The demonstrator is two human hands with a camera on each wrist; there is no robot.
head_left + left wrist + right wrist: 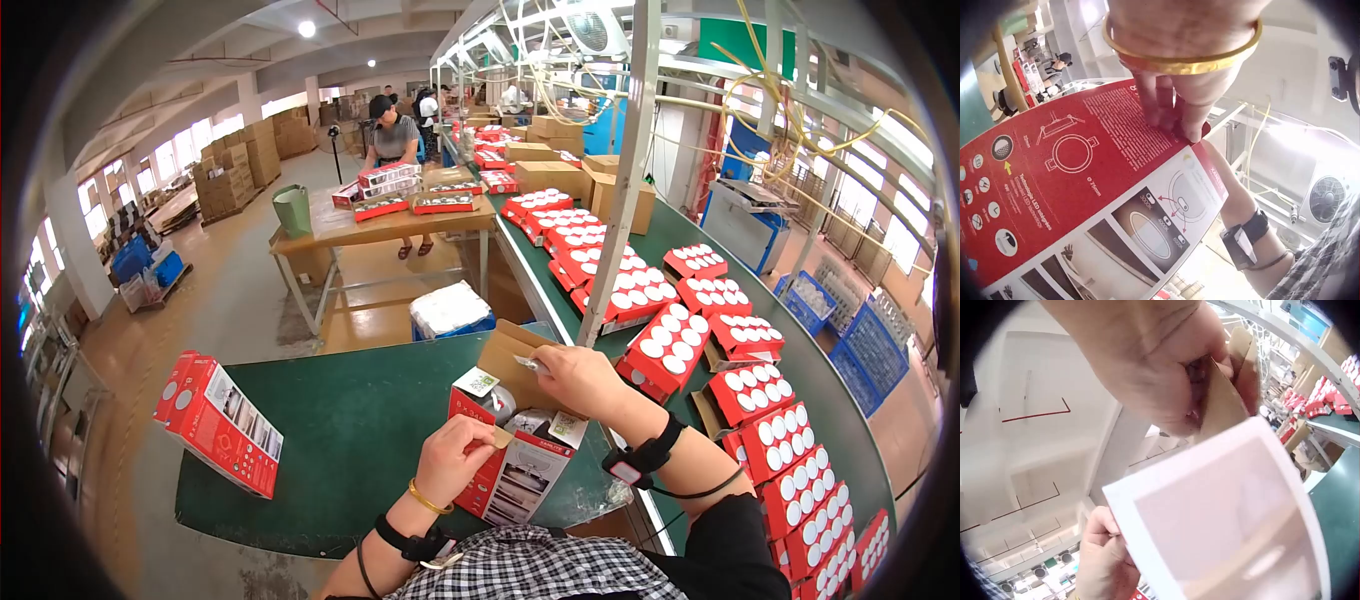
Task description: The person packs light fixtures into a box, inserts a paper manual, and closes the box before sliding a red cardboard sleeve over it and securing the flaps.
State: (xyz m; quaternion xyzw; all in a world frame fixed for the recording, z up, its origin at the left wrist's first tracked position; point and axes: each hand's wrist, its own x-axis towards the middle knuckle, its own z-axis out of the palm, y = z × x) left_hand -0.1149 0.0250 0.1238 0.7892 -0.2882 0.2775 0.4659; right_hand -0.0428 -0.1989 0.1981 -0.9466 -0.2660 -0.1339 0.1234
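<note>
An open red and white carton [530, 470] stands upright on the green table in front of me, with wrapped round lamps [497, 402] and white labels showing inside. My left hand [455, 458] pinches a small cardboard flap [501, 438] at its near left side. In the left wrist view, those fingertips [1192, 128] are right at the carton's top edge. My right hand [580, 380] grips the tall brown flap [505, 355] at the far side. A small whitish piece [530, 364] shows by its fingers. In the right wrist view, brown cardboard [1222, 406] runs between thumb and fingers.
Another red carton [225, 425] stands at the table's left edge. To the right, a green conveyor [640, 225] carries many red boxes [665, 350] of round white lamps, beside a metal post [625, 170]. A person [393, 140] works at a farther table [370, 236].
</note>
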